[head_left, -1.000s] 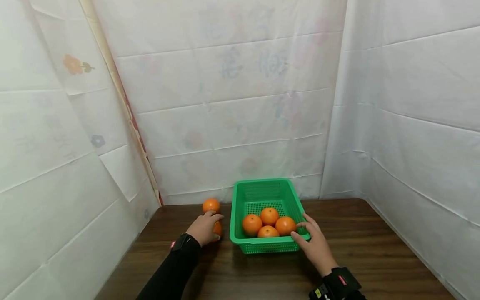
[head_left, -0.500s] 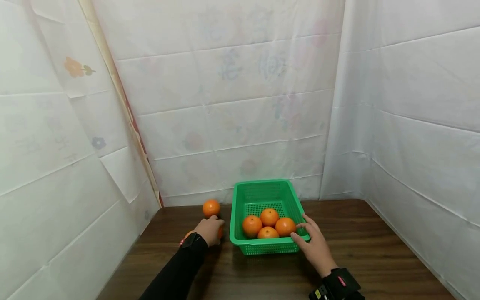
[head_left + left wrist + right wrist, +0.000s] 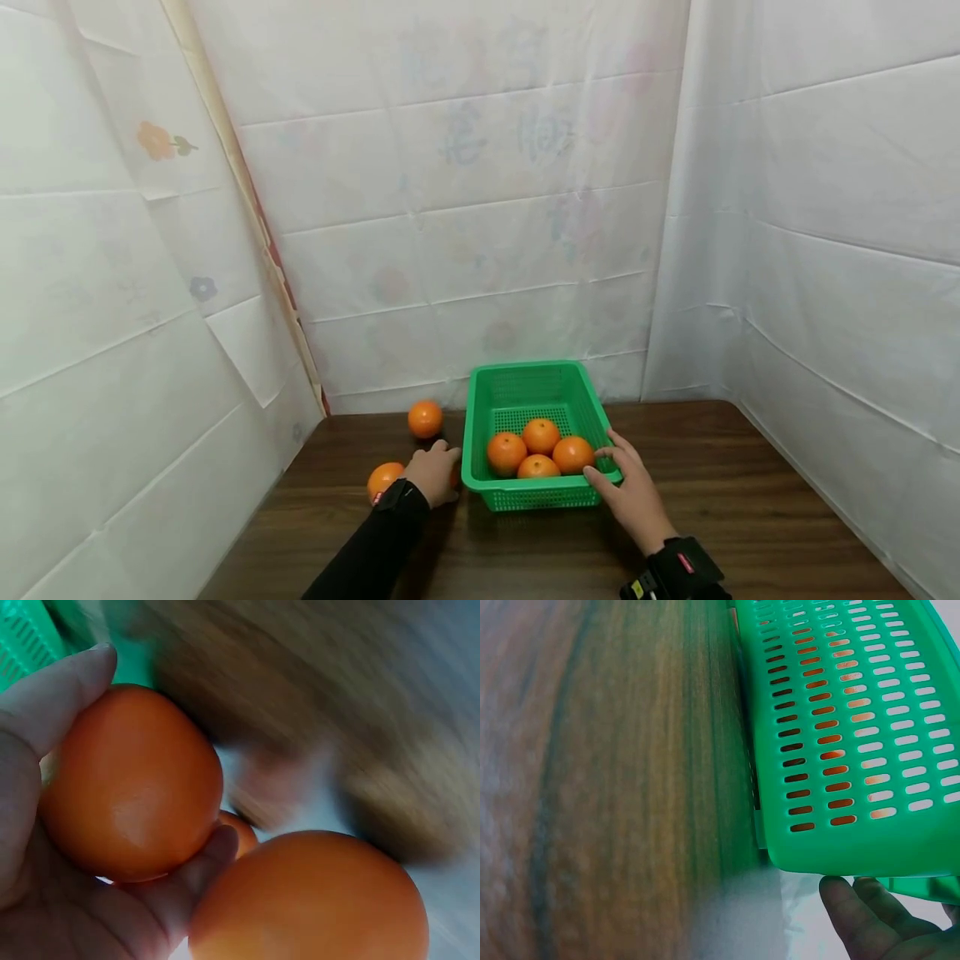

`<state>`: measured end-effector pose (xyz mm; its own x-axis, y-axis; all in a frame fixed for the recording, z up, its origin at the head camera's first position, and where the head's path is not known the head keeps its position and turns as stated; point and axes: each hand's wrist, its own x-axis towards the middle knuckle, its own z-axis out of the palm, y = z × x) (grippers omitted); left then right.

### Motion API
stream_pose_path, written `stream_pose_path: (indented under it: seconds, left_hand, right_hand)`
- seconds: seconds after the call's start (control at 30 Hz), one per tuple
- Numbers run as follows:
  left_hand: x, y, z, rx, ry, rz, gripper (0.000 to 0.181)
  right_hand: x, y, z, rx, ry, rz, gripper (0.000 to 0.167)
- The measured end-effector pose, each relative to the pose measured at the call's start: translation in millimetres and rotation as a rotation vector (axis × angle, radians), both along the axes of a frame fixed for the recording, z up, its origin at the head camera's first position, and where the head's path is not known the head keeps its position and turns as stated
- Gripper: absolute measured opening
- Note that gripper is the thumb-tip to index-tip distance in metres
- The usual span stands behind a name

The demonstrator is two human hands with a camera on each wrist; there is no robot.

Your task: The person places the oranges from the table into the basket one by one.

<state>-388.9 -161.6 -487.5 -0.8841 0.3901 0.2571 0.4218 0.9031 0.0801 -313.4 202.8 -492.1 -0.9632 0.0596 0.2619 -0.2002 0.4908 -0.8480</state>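
My left hand holds an orange just left of the green basket. In the left wrist view thumb and fingers curl round the fruit; the hand mostly hides it from the head view. Beside that wrist, another orange lies on the table. A further orange sits behind, by the back wall. Several oranges lie together in the near half of the basket. My right hand grips the basket's near right corner, its thumb and fingers at the rim; the right wrist view shows the slotted wall above the fingertips.
A dark brown wooden table bears everything. White sheets hang at the left, back and right, close to the table's edges. The basket stands near the back sheet.
My left hand has moved right and slightly nearer with an orange, toward the basket. Another orange has come into sight behind that wrist. The right hand stays at the basket corner.
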Motion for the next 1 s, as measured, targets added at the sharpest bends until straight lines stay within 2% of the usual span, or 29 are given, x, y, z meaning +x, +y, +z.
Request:
stream_pose_path:
  seconds: [0.3,0.47,0.63,0.8,1.0]
  left_hand:
    - [20.2,9.9,3.0,0.022,-0.007,-0.031,0.053]
    - [31.1,14.7,5.5,0.023,-0.018,-0.019,0.050]
    - [37.6,18.3,9.4,0.021,-0.046,-0.007,0.043]
    - [33.9,17.4,7.6,0.014,-0.062,-0.011,0.044]
    - [16.9,9.6,11.1,-0.017,0.010,-0.066,0.041]
  right_hand:
    - [-0.1,1,0.0,0.006,-0.006,0.002,0.036]
    - [-0.6,1,1.2,0.015,-0.005,-0.003,0.037]
    - [-0.4,1,1.6,0.018,0.003,-0.010,0.036]
    - [0.1,1,0.1,0.026,0.003,-0.012,0.037]
    - [0.5,-1,-0.7,0.014,-0.003,-0.006,0.036]
